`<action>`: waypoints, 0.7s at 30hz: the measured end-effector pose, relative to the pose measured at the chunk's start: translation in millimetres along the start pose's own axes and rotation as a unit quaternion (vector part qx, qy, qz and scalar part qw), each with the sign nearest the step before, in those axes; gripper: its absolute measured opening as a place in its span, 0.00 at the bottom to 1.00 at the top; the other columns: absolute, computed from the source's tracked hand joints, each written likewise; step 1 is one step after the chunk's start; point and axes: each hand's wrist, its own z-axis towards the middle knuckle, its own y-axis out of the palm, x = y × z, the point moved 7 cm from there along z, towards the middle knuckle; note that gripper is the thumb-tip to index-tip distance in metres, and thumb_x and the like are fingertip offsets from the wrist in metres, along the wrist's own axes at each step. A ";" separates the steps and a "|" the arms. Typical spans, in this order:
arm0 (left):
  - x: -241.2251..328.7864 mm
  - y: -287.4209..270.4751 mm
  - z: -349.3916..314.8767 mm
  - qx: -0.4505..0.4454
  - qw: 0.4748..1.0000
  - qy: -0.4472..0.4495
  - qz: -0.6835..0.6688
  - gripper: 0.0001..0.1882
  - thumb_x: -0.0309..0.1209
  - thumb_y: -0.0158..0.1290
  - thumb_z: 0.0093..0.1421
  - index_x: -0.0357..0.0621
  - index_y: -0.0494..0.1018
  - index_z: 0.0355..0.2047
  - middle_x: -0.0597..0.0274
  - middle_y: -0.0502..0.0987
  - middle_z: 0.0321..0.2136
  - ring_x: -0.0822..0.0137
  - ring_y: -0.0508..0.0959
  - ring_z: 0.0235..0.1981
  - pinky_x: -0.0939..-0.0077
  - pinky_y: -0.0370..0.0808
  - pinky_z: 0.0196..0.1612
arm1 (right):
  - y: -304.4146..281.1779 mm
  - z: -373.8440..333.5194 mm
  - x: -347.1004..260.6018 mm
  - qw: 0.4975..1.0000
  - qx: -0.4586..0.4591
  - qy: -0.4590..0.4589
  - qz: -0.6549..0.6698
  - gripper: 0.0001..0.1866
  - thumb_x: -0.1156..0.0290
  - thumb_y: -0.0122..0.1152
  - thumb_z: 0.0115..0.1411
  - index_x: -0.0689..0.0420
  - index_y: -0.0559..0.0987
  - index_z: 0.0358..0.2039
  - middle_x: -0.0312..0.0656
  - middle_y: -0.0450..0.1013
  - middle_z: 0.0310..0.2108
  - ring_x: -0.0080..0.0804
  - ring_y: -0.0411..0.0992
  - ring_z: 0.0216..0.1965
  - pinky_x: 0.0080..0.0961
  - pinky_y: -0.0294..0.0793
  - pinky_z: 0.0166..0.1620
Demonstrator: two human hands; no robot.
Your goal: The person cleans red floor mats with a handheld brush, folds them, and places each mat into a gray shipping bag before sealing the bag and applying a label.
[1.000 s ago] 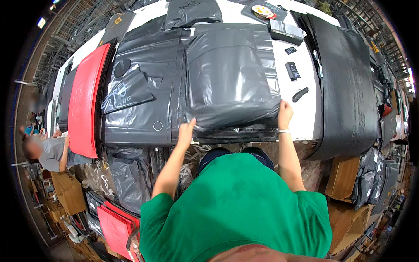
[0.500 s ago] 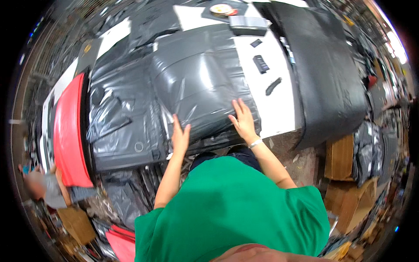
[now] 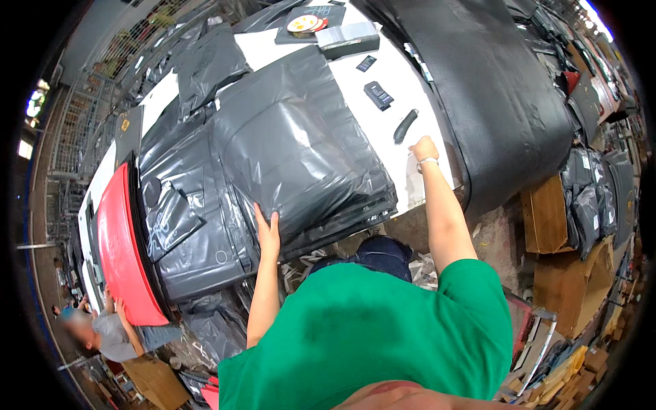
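Note:
My left hand [image 3: 268,232] lies with fingers apart on the near left edge of a large flat package in shiny black plastic film [image 3: 294,150]. The package rests on a stack of similar black-wrapped packages. My right hand [image 3: 425,147] is closed over the white tabletop [image 3: 410,195], right of the package; what its curled fingers hold, if anything, is hidden. Just beyond it lies a black curved-handled tool [image 3: 406,126], which looks like a utility knife. Farther back on the white surface lie a black card-like packet [image 3: 378,96] and a smaller dark card [image 3: 367,63].
A large black sheet [image 3: 478,102] drapes over the table's right side. At the back stand a grey box [image 3: 348,39] and a round yellow-and-white item [image 3: 306,24]. Red panels [image 3: 126,246] lie left, beside a person in grey [image 3: 117,336]. Cardboard boxes [image 3: 570,280] stand right.
My right hand has left the package, moved right toward the black tool and closed. My left hand stays on the package's edge. The view has shifted, and the person at left touches the red panel.

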 end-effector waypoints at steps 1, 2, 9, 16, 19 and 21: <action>2.0 5.3 3.7 -0.007 1.000 0.016 -0.003 0.35 0.38 0.43 0.60 0.36 0.41 0.60 0.44 0.46 0.60 0.54 0.47 0.62 0.71 0.44 0.61 | -11.1 3.4 4.1 1.000 -0.014 -0.004 -0.011 0.21 0.60 0.67 0.40 0.58 0.75 0.34 0.51 0.68 0.40 0.47 0.71 0.39 0.35 0.74 0.39; 3.4 3.3 2.8 -0.009 0.999 0.033 -0.015 0.34 0.37 0.44 0.60 0.35 0.42 0.60 0.45 0.46 0.61 0.55 0.46 0.62 0.71 0.43 0.62 | -17.0 -7.3 1.8 0.996 0.081 -0.001 -0.019 0.20 0.61 0.67 0.39 0.60 0.78 0.31 0.55 0.71 0.38 0.51 0.71 0.40 0.39 0.72 0.41; -38.4 -20.8 -10.4 0.019 0.998 -0.019 -0.054 0.33 0.35 0.45 0.59 0.37 0.44 0.60 0.43 0.48 0.59 0.52 0.52 0.60 0.68 0.48 0.60 | 16.8 -17.0 -57.6 0.966 -0.030 -0.057 0.251 0.13 0.76 0.55 0.46 0.70 0.71 0.33 0.53 0.73 0.24 0.41 0.74 0.24 0.32 0.72 0.25; 51.6 -30.0 -24.4 0.051 0.983 0.072 -0.162 0.18 0.26 0.43 0.59 0.36 0.63 0.50 0.55 0.70 0.43 0.70 0.69 0.37 0.78 0.66 0.42 | -18.0 -118.5 -42.9 0.756 -0.188 0.005 0.627 0.07 0.69 0.56 0.53 0.59 0.72 0.26 0.33 0.65 0.13 0.18 0.59 0.12 0.12 0.58 0.15; 114.1 21.1 -38.3 -0.169 0.955 0.030 -0.242 0.15 0.28 0.44 0.60 0.35 0.68 0.46 0.58 0.74 0.37 0.75 0.72 0.30 0.83 0.68 0.34 | -18.6 -214.1 -74.0 0.712 -0.234 -0.138 0.647 0.10 0.69 0.56 0.56 0.62 0.74 0.35 0.38 0.75 0.24 0.17 0.72 0.21 0.11 0.68 0.22; 118.1 56.0 -48.4 -0.268 0.907 -0.004 -0.325 0.15 0.27 0.45 0.59 0.33 0.68 0.45 0.58 0.75 0.36 0.75 0.73 0.29 0.84 0.69 0.33 | -17.9 -263.3 -92.5 0.719 -0.246 -0.170 0.627 0.12 0.69 0.56 0.56 0.60 0.74 0.39 0.34 0.74 0.26 0.15 0.70 0.23 0.10 0.67 0.23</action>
